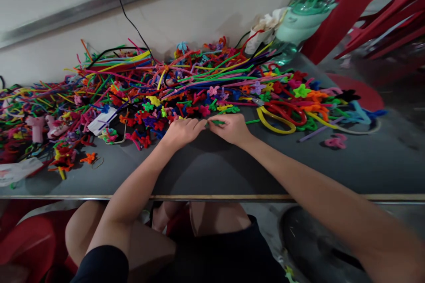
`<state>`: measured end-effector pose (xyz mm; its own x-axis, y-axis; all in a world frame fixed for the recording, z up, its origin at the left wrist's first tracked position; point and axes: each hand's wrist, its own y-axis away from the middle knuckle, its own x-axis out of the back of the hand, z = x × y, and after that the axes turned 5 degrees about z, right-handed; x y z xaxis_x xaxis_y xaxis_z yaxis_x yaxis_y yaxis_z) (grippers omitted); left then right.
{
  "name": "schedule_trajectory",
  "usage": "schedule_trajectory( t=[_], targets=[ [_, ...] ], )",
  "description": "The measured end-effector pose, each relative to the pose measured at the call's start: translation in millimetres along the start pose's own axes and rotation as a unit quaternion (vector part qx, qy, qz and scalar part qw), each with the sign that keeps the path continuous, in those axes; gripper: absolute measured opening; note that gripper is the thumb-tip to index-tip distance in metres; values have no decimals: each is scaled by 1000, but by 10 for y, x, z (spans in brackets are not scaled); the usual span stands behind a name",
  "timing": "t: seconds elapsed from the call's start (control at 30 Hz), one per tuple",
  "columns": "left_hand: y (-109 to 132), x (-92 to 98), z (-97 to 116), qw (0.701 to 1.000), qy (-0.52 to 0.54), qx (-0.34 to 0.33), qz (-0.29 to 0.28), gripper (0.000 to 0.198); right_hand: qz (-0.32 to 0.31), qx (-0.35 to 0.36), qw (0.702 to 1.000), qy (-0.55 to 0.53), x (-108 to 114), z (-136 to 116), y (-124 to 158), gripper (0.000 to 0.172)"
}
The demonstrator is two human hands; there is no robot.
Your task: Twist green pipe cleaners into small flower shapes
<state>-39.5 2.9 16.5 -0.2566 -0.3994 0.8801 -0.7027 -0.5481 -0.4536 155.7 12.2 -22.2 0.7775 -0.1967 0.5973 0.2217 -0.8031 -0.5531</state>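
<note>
My left hand (182,132) and my right hand (231,128) meet over the grey table (212,172), both with fingers pinched together. Between them lies a thin green pipe cleaner (217,122), which both hands grip; its free end pokes out to the right of my right hand. Just beyond the fingers spreads a big heap of coloured pipe cleaners (159,75) and small twisted flower shapes (156,119).
Yellow-handled scissors (275,120) and red-handled ones (288,112) lie right of my right hand. A mint-green bottle (303,17) stands at the back right by red plastic chairs (381,13). Pink toys (43,126) lie at the left. A black cable (126,13) runs down the wall.
</note>
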Motion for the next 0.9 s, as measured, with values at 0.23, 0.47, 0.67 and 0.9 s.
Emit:
schedule_trajectory(
  t=[0.23, 0.47, 0.67, 0.9],
  targets=[
    [5, -75, 77, 996, 25, 80, -15, 33, -17, 55, 997, 52, -47, 7, 9, 24],
    [-48, -279, 211, 848, 388, 361, 20, 28, 20, 64, 990, 127, 106, -46, -4, 24],
    [-24, -324, 111, 776, 500, 382, 32, 26, -76, -44, 995, -52, 136, -48, -70, 24],
    [7, -372, -7, 748, 567, 345, -11, 24, -133, -110, 972, -159, 60, 70, -126, 28]
  ],
)
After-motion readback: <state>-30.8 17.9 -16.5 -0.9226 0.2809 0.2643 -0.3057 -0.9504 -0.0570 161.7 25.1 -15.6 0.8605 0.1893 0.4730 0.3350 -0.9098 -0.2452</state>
